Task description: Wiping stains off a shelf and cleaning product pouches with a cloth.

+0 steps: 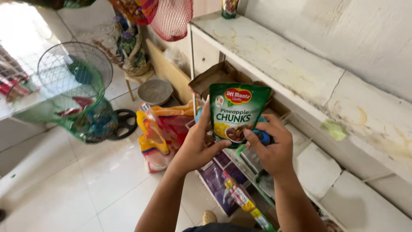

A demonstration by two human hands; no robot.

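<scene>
Holding: the left hand [198, 144] and right hand [272, 148] grasp a green stand-up pouch [238, 112] upright, near the worn white counter [300, 73].
Right hand: also clamps a small blue object [262, 136] against the pouch.
Pouch: lifted, apparently unopened.
Left: fan [75, 71], yellow bags [161, 129] on the floor.
Below: cardboard box [214, 77].

We note the green stand-up plastic pouch [238, 112] has a glossy film finish. Left of it, the white tiled floor [86, 180] is smooth and shiny; right of it, the white stone shelf [300, 64] looks matt, stained.
</scene>
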